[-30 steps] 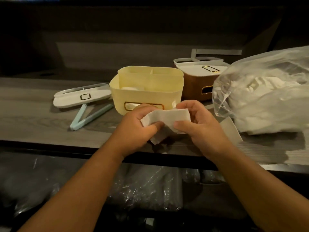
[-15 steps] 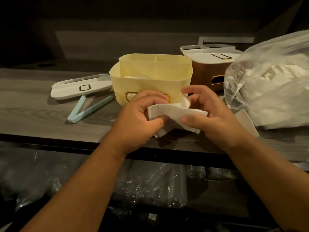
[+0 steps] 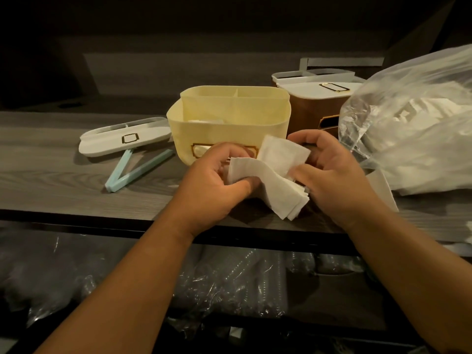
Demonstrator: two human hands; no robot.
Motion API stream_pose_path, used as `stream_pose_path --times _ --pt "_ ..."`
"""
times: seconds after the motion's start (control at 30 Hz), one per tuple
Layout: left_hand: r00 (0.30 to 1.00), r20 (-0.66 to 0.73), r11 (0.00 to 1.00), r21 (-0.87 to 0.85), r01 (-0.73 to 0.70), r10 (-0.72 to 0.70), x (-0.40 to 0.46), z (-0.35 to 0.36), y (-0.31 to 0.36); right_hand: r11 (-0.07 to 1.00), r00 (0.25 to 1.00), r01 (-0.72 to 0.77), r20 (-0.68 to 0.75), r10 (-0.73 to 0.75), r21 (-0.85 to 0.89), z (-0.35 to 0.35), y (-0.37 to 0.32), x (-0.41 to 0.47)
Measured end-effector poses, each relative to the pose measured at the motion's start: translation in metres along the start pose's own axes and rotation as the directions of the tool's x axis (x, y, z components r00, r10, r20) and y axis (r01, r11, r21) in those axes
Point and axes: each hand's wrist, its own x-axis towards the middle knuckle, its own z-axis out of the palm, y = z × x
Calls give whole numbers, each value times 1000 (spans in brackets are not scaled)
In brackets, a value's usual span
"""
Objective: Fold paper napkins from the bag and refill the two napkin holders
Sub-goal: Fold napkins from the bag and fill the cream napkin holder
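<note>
Folding a napkin in front of the open holder

Both hands work the white paper napkin [image 3: 270, 180] just above the counter edge [image 3: 76, 200], close to the lidless yellow napkin holder [image 3: 229, 118], probably for a short drop-in. The left hand [image 3: 214, 185] pinches its left edge with curled fingers; the right hand [image 3: 329, 175] grips the right side, thumb on top.

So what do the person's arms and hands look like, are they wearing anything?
Nothing worn that shows: both forearms are bare, with no sleeves in view. The left hand and right hand have no gloves, and no rings, watch or bracelet can be seen.
</note>
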Motion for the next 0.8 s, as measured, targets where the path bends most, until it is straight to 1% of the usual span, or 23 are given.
stream_pose_path --times 0.07,0.17,0.27,0.37,0.4,0.47,0.53,0.63,0.73,0.8 --pt "999 -25 999 16 41 -41 0 0 -2 999 1000 25 -21 -24 39 -1 -2 -1" --pt "995 -81 998 2 63 -62 1 1 -3 998 998 48 -34 -47 47 -2 -1 -1" --pt "989 -129 997 -34 70 -73 2 2 -3 989 998 43 -53 -36 139 -4 1 1" --pt "983 -159 995 -62 78 -87 2 1 -4 982 997 20 -80 -5 190 -6 3 2" --pt "984 -153 994 -70 80 -90 2 1 -4 984 998 2 -60 9 180 -7 4 2" --pt "986 -138 994 -66 82 -91 2 0 -4 995 1000 -23 14 21 97 -6 5 2" --pt "990 -118 995 -68 70 -78 2 0 -6 998 999 -30 39 28 56 -5 4 1" --pt "995 -77 997 -46 60 -63 2 -1 -6 997 1000 -15 2 15 70 -6 0 0" --pt "997 -46 998 11 69 -68 2 -2 -6 1000 997 -24 -79 24 3 -4 -1 0" --pt "997 -24 997 20 69 -68 2 -3 -7 1000 990 -29 -136 29 5 -3 1 3"
